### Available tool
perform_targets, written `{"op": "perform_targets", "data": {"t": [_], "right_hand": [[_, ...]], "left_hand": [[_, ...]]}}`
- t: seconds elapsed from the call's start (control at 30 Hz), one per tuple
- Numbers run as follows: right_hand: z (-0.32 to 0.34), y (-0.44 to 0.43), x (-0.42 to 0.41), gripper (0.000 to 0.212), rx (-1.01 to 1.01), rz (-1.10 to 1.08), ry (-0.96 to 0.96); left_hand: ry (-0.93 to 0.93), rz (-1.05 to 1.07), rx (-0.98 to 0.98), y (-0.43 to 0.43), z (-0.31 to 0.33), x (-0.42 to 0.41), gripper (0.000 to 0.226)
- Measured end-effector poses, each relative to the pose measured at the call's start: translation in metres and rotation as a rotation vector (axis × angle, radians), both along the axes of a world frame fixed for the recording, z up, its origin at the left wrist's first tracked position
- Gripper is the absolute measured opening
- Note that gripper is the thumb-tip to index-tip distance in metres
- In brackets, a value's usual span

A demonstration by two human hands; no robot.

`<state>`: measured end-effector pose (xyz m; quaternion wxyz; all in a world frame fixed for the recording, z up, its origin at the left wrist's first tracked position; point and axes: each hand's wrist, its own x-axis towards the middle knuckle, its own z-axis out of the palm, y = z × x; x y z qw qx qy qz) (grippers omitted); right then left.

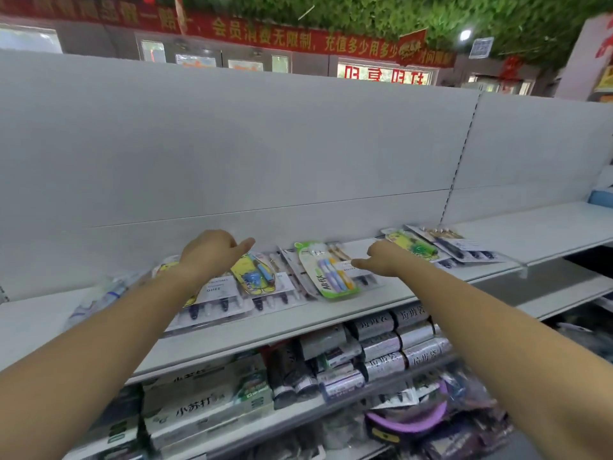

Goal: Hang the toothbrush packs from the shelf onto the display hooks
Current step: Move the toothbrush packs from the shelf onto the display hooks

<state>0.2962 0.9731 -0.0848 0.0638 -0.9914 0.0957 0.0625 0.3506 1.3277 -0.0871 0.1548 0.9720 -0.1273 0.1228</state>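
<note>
**Both hands over the packs, no hook in sight**

Standing behind this person, I'd worry first about the pile. The toothbrush packs overlap like loose tiles on the white metal shelf (pixel 345 315). Lifting one could drag its slick plastic neighbour off the front lip onto the goods below. Also, the plain white back panel (pixel 232 144) at twelve o'clock shows no hooks that I can make out.

The left hand (pixel 212 252) hovers with its thumb stuck out and its fingers hidden behind it. The right hand (pixel 381 260) points its thumb toward nine o'clock, fingers curling down out of view. I cannot tell whether either hand grips anything.

Between the hands lies a green-bordered blister pack (pixel 326 273) of pastel brushes. At four o'clock from the left hand lies a yellow card pack with a blue brush (pixel 255 272), and at two o'clock from the right hand a yellow-green pack (pixel 411 245). All lie flat and glossy.
</note>
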Motion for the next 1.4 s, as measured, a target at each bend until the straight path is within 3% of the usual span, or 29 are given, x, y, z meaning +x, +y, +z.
{"op": "perform_targets", "data": {"t": [0.23, 0.4, 0.63, 0.73, 0.83, 0.9, 1.1, 1.23, 1.33, 1.4], "right_hand": [[-0.004, -0.046, 0.015, 0.071, 0.033, 0.038, -0.034], [-0.007, -0.088, 0.031, 0.052, 0.062, 0.091, -0.045], [-0.013, -0.094, 0.042, 0.057, 0.149, 0.165, -0.009], [-0.017, -0.088, 0.049, 0.07, 0.172, 0.177, -0.016], [-0.023, -0.087, 0.059, 0.055, 0.181, 0.188, -0.011], [-0.02, -0.087, 0.058, 0.052, 0.211, 0.176, -0.029], [-0.005, -0.067, 0.057, 0.051, 0.328, 0.168, -0.122], [0.0, -0.026, 0.05, 0.051, 0.402, 0.175, -0.011], [0.0, 0.0, 0.046, 0.061, 0.263, 0.207, 0.083], [-0.001, 0.016, 0.045, 0.062, 0.152, 0.228, 0.124]], "left_hand": [[0.043, 0.03, 0.003, -0.049, -0.002, -0.001, 0.065], [0.068, 0.112, -0.046, -0.095, 0.003, -0.005, 0.064], [0.203, 0.163, 0.01, -0.178, -0.002, -0.015, 0.064], [0.299, 0.181, 0.119, -0.195, -0.007, -0.013, 0.075], [0.325, 0.204, 0.14, -0.2, -0.01, -0.011, 0.084], [0.32, 0.224, 0.118, -0.197, -0.011, -0.007, 0.077], [0.203, 0.29, 0.069, -0.166, -0.008, 0.001, 0.022], [0.226, 0.345, 0.122, -0.139, -0.003, -0.003, 0.024], [0.233, 0.374, 0.121, -0.117, 0.0, -0.007, 0.014], [0.259, 0.382, 0.089, -0.109, -0.003, -0.008, 0.022]]}}
